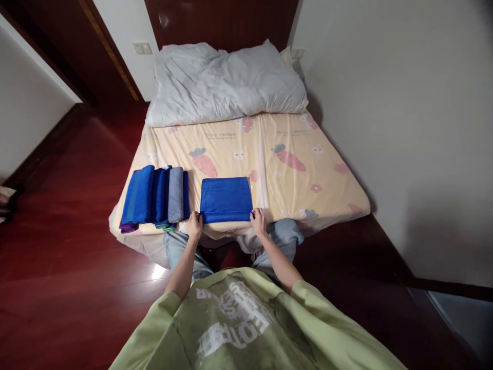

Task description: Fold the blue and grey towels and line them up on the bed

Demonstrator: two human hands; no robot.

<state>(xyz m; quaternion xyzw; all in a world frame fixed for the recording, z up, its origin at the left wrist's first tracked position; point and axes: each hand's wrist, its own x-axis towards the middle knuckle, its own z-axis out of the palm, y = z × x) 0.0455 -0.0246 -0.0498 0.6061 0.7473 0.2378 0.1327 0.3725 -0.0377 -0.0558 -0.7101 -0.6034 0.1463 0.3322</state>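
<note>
A blue towel (pixel 225 198) lies flat as a rectangle near the front edge of the bed. At its near left corner, my left hand (pixel 194 225) pinches the cloth between closed fingers. My right hand (pixel 258 221) grips the near right corner the same way. A narrow fold runs along the near edge, between the two hands. Just left of my left hand lie several folded blue towels (pixel 138 195) side by side, with a grey towel (pixel 176 195) among them. Purple and green edges peek out beneath that row.
The bed's sheet (pixel 292 185) is pale yellow with carrot and rabbit prints. A bunched white quilt (pixel 227 85) lies at the head end. Dark red floor (pixel 77 216) borders the left side, and a white wall (pixel 404 113) rises at the right.
</note>
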